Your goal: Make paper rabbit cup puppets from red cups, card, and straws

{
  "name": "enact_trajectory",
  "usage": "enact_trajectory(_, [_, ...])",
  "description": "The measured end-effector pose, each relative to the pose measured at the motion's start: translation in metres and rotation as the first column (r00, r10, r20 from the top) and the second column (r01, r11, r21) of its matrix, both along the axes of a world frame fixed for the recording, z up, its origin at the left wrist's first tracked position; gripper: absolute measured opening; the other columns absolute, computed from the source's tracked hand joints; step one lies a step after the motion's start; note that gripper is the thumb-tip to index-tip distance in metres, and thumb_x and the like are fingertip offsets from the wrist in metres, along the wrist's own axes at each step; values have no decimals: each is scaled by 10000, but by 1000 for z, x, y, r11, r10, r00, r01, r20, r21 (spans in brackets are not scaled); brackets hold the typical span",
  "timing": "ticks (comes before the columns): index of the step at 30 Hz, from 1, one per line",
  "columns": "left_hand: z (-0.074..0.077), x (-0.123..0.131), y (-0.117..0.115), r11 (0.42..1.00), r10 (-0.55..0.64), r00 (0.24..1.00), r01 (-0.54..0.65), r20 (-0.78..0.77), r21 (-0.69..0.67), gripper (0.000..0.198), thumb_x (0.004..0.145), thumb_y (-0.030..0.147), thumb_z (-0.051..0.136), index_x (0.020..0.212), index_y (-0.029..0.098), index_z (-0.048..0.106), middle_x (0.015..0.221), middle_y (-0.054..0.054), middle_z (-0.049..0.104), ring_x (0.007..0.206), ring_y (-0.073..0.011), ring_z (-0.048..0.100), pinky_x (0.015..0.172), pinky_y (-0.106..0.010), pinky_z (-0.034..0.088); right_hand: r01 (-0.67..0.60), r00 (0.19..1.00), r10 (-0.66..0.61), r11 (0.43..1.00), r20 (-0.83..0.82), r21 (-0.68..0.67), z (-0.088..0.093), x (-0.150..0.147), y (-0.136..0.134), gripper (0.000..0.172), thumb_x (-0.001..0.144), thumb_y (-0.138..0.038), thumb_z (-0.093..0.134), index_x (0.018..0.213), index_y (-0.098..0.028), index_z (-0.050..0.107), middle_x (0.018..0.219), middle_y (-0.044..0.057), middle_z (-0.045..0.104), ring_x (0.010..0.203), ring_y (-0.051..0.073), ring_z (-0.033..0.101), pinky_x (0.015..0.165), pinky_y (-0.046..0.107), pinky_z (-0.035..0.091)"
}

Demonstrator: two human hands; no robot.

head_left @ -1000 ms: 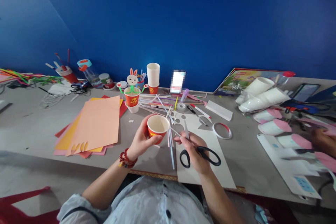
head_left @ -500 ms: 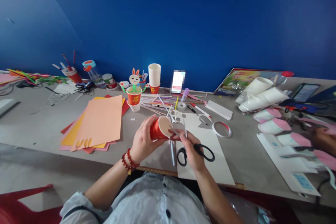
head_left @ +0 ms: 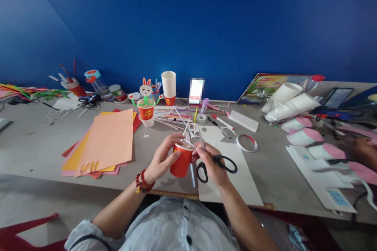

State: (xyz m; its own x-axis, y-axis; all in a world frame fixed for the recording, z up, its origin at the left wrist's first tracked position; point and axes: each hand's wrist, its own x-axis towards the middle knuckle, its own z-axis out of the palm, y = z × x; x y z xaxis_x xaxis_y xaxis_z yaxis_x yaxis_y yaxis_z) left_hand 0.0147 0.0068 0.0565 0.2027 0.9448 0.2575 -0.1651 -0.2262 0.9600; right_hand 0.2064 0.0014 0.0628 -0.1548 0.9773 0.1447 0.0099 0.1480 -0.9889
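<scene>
My left hand [head_left: 165, 155] grips a red paper cup [head_left: 180, 164] from its left side, thumb against the wall and fingers over the upper edge. The cup stands nearly upright, its pale round end on top, partly covered by the fingers. Black-handled scissors [head_left: 217, 159] hang in my right hand [head_left: 212, 164], blades pointing away from me. A thin white strip [head_left: 190, 143] runs from the cup's top to my right fingertips, which pinch near it. Below lies a white paper sheet [head_left: 235, 182], and a pale blue straw [head_left: 192, 176] lies just right of the cup.
A rabbit figure [head_left: 145, 89] stands in a red cup. Stacked coloured paper [head_left: 108, 137] lies left; loose straws [head_left: 167, 114], a tape roll [head_left: 246, 143] and markers [head_left: 224, 121] lie ahead. Bagged white cups [head_left: 291, 106] and a power strip [head_left: 321, 184] sit right, near another person's hand [head_left: 365, 151].
The cup has tipped from facing me with its pale end to nearly upright, and sits slightly lower. My left fingers have shifted over its top. The scissors stay in my right hand.
</scene>
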Motion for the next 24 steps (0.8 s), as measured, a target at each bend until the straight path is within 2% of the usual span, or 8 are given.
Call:
enact_trajectory(3, [8, -4, 4, 994, -111, 994, 111, -7, -5, 139, 774, 232, 757, 907, 191, 748, 1054, -131, 700, 1133, -310, 587, 1069, -422, 372, -11, 999, 10, 1000, 49, 20, 2, 2, -1, 345, 949, -466, 527, 751, -202, 629, 769, 13, 646, 644, 154, 636, 614, 258, 526])
enact_trajectory(6, [14, -7, 5, 985, -171, 983, 171, -70, -9, 79, 792, 229, 737, 862, 196, 748, 1002, -122, 712, 1001, -289, 633, 968, -406, 440, -30, 991, 20, 997, 134, 78, 4, 4, -2, 332, 968, -441, 502, 763, -205, 615, 834, 21, 645, 674, 149, 619, 649, 259, 516])
enact_trajectory(11, [19, -8, 4, 989, -117, 977, 132, -181, 70, 118, 831, 203, 673, 918, 214, 751, 986, -111, 719, 970, -276, 646, 901, -382, 470, -87, 955, 32, 981, 295, 173, 8, 2, -1, 301, 1004, -384, 443, 788, -222, 577, 745, 1, 590, 702, 156, 576, 688, 268, 475])
enact_trajectory(16, [17, -6, 7, 983, -76, 969, 112, -233, 147, 107, 821, 205, 682, 890, 237, 756, 922, -93, 733, 928, -263, 649, 877, -377, 472, -96, 946, 27, 975, 323, 198, 7, 0, 4, 274, 999, -379, 445, 815, -230, 581, 722, -5, 568, 702, 164, 564, 666, 269, 479])
enact_trajectory(18, [15, -5, 10, 987, -80, 970, 110, -229, 120, 77, 833, 232, 682, 860, 223, 753, 922, -100, 731, 921, -260, 649, 873, -370, 470, -86, 961, 35, 980, 274, 177, 7, 0, 6, 276, 995, -378, 455, 816, -223, 597, 788, 12, 609, 736, 166, 590, 684, 269, 500])
enact_trajectory(22, [9, -8, 15, 998, -44, 971, 51, -236, 27, 163, 893, 307, 624, 837, 184, 714, 869, -77, 692, 847, -218, 632, 821, -326, 471, -6, 986, -26, 982, 162, 190, 10, 5, 3, 293, 985, -362, 472, 800, -205, 636, 1097, 66, 635, 894, 189, 639, 744, 290, 530])
enact_trajectory(24, [6, -11, 17, 1000, -10, 962, 17, -271, 23, 191, 911, 332, 602, 850, 172, 688, 854, -56, 665, 816, -192, 611, 802, -305, 463, 14, 982, -59, 971, 178, 240, 11, 8, -2, 276, 983, -331, 480, 800, -209, 647, 1104, 65, 633, 969, 206, 635, 807, 307, 518])
